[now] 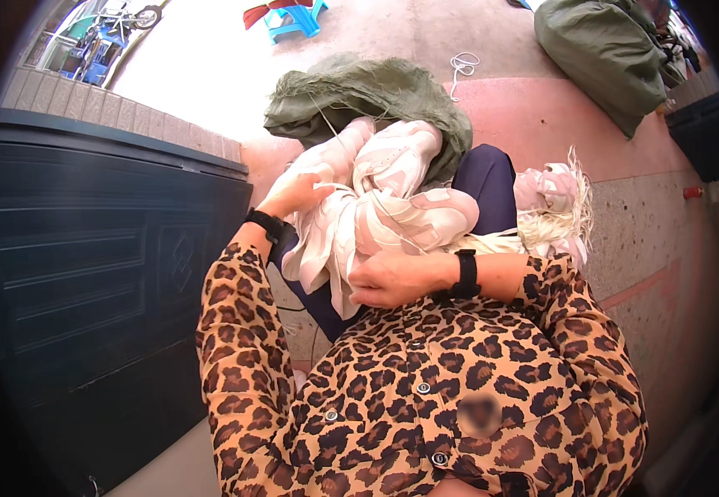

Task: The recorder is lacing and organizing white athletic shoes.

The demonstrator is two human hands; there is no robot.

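Note:
Several pale pink and white sneakers (442,217) lie bunched on my lap. My left hand (295,194) reaches over the left side of the bunch, its thumb and fingers pinched on a white shoelace (341,189). Closer to my body, my right hand (399,278) is closed, fingers curled in front of the nearest shoes. What it grips is hidden. Just beyond my hands, another sneaker (396,157) rests at the mouth of a green woven sack (367,87).
More sneakers (548,189) and pale loose strands (581,199) lie right of my knee. A full green sack (599,58) stands far right. A white cord (463,65) and a blue stool (295,23) are ahead. A dark panelled door (103,248) borders my left.

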